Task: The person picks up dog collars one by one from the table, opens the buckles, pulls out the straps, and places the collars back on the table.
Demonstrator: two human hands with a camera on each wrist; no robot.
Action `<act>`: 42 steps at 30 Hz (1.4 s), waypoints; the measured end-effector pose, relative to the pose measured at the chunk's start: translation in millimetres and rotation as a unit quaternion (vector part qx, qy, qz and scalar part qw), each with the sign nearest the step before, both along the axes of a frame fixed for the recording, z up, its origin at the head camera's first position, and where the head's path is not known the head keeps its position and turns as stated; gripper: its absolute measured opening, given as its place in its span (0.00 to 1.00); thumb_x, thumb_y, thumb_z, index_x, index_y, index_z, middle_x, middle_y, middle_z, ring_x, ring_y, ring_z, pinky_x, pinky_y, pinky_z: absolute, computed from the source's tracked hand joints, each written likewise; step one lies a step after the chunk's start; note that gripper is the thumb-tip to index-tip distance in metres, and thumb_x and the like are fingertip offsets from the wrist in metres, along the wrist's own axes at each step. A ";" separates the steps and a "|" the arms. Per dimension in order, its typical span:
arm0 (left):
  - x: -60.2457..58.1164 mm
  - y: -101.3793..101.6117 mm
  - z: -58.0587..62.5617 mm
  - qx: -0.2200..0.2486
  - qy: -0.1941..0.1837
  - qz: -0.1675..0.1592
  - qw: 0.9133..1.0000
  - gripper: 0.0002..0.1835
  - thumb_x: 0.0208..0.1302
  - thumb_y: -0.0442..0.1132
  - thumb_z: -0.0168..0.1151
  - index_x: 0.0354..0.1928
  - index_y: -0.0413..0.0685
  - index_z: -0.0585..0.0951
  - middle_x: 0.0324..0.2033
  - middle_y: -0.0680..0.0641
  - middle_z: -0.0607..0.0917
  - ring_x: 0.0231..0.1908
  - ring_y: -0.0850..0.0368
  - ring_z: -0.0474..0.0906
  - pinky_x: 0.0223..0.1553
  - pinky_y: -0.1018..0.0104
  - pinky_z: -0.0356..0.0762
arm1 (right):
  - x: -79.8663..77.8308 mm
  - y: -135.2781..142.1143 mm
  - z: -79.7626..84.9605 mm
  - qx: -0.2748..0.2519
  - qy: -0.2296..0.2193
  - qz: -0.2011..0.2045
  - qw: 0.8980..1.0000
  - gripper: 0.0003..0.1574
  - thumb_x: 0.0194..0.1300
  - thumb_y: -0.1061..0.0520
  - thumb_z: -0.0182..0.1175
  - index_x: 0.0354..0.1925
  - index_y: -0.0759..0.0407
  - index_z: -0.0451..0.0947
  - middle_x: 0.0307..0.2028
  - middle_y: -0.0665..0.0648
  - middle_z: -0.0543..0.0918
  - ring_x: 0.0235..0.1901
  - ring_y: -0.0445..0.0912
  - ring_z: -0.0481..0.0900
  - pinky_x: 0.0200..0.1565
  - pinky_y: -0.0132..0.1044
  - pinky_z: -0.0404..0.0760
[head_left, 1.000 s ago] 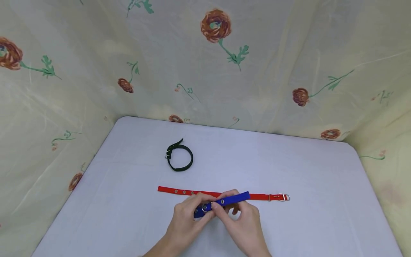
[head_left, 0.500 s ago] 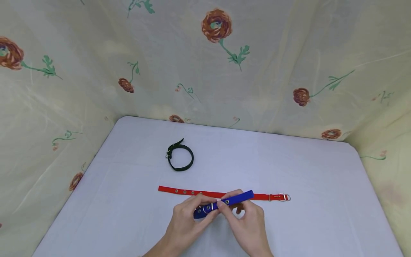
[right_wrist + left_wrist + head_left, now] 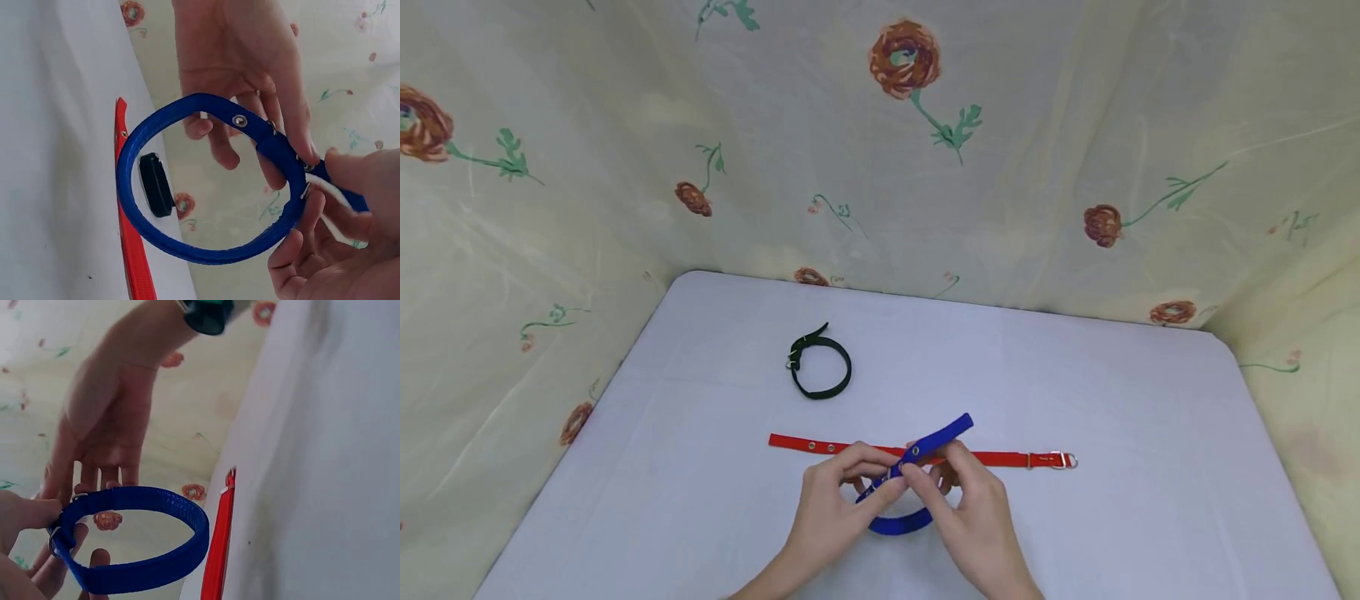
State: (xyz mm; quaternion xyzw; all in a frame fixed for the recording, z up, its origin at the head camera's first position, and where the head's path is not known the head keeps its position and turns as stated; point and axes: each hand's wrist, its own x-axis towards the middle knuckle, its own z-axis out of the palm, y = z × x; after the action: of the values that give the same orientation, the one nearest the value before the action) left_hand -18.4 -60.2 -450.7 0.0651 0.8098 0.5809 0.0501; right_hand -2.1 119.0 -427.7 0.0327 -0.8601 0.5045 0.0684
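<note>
Blue collar (image 3: pixel 900 525) in a loop
The left hand (image 3: pixel 829 506) and right hand (image 3: pixel 976 510) both pinch it; I see a red collar (image 3: pixel 1006 459) on the counter (image 3: pixel 1120 392) beyond them.

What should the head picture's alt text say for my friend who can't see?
A person's left hand and right hand hold a looped blue strap. Behind it, a red strap lies straight on a pale table. Farther back are a dark strap curled into a ring and flowery cloth.

Free gap between dark collar (image 3: pixel 831 392) and red strap (image 3: pixel 1000 459)
</note>
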 end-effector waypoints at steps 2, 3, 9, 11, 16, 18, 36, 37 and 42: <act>-2.3 -1.0 0.5 0.026 -0.056 -0.002 0.998 0.10 0.70 0.53 0.74 0.48 0.63 0.89 0.37 0.58 0.95 0.41 0.66 0.83 0.42 0.70 0.78 | -0.2 -0.7 0.0 -0.007 -0.020 0.001 1.000 0.09 0.75 0.52 0.69 0.51 0.47 0.82 0.35 0.44 0.86 0.32 0.34 0.77 0.34 0.30 0.77; -3.2 -1.5 0.6 0.037 -0.081 -0.003 0.996 0.11 0.70 0.54 0.74 0.49 0.61 0.89 0.37 0.57 0.95 0.42 0.65 0.83 0.43 0.71 0.77 | -0.2 -1.0 -0.2 -0.008 -0.027 0.001 1.000 0.09 0.76 0.52 0.68 0.51 0.48 0.81 0.36 0.45 0.86 0.31 0.34 0.77 0.34 0.30 0.77; -4.5 -2.4 0.0 0.074 -0.159 -0.003 0.984 0.20 0.70 0.58 0.72 0.54 0.55 0.88 0.42 0.51 0.96 0.51 0.61 0.83 0.48 0.68 0.75 | -0.9 -1.8 -1.1 0.006 -0.051 -0.003 0.999 0.10 0.73 0.56 0.71 0.49 0.49 0.82 0.37 0.46 0.87 0.30 0.33 0.77 0.35 0.28 0.77; -4.3 -2.2 -1.0 0.075 -0.163 -0.001 0.984 0.20 0.70 0.59 0.72 0.55 0.55 0.88 0.43 0.52 0.96 0.52 0.61 0.82 0.48 0.67 0.75 | -1.2 -1.5 -0.9 0.015 -0.059 -0.002 0.998 0.07 0.72 0.55 0.71 0.47 0.48 0.84 0.36 0.45 0.85 0.31 0.33 0.76 0.35 0.28 0.77; -4.1 -2.4 -3.9 0.074 -0.166 -0.002 0.983 0.19 0.69 0.58 0.73 0.53 0.57 0.87 0.42 0.52 0.96 0.52 0.60 0.83 0.49 0.67 0.75 | -2.2 1.7 0.1 0.021 -0.087 0.020 0.996 0.03 0.73 0.53 0.71 0.45 0.46 0.88 0.34 0.45 0.82 0.32 0.34 0.75 0.36 0.27 0.76; -3.8 -3.0 -4.7 0.072 -0.166 -0.008 0.983 0.19 0.69 0.58 0.73 0.53 0.56 0.87 0.42 0.52 0.96 0.51 0.60 0.83 0.48 0.66 0.75 | -2.8 4.3 0.4 0.013 -0.098 0.034 0.994 0.04 0.73 0.53 0.71 0.45 0.47 0.87 0.33 0.46 0.82 0.32 0.34 0.75 0.36 0.27 0.76; -2.1 -4.9 -6.8 0.096 -0.190 -0.026 0.977 0.23 0.71 0.58 0.72 0.57 0.51 0.87 0.43 0.47 0.96 0.48 0.61 0.86 0.48 0.64 0.74 | 5.1 -5.1 -3.5 0.086 0.014 0.035 0.996 0.11 0.66 0.62 0.73 0.39 0.48 0.81 0.30 0.42 0.76 0.27 0.31 0.70 0.26 0.26 0.73; -2.9 -5.8 -6.7 0.100 -0.199 -0.021 0.975 0.24 0.71 0.58 0.72 0.58 0.51 0.86 0.43 0.47 0.96 0.47 0.60 0.87 0.48 0.64 0.74 | 6.3 -4.2 -4.0 0.100 0.044 0.039 0.993 0.13 0.65 0.63 0.74 0.40 0.47 0.83 0.32 0.41 0.79 0.29 0.30 0.71 0.27 0.25 0.75; -7.8 -10.4 -5.4 0.121 -0.237 -0.008 0.964 0.26 0.69 0.59 0.73 0.59 0.49 0.86 0.39 0.50 0.96 0.43 0.59 0.87 0.45 0.63 0.74 | 9.3 5.4 -7.3 0.187 0.164 0.072 0.966 0.19 0.59 0.57 0.82 0.46 0.44 0.87 0.43 0.39 0.89 0.43 0.32 0.80 0.43 0.30 0.82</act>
State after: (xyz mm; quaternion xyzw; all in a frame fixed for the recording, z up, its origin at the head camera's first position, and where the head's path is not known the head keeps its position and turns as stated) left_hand -26.2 -70.7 -456.0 -0.0621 0.6981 0.6729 0.2366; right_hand 7.2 124.4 -434.9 0.1889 -0.9116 0.3261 0.1642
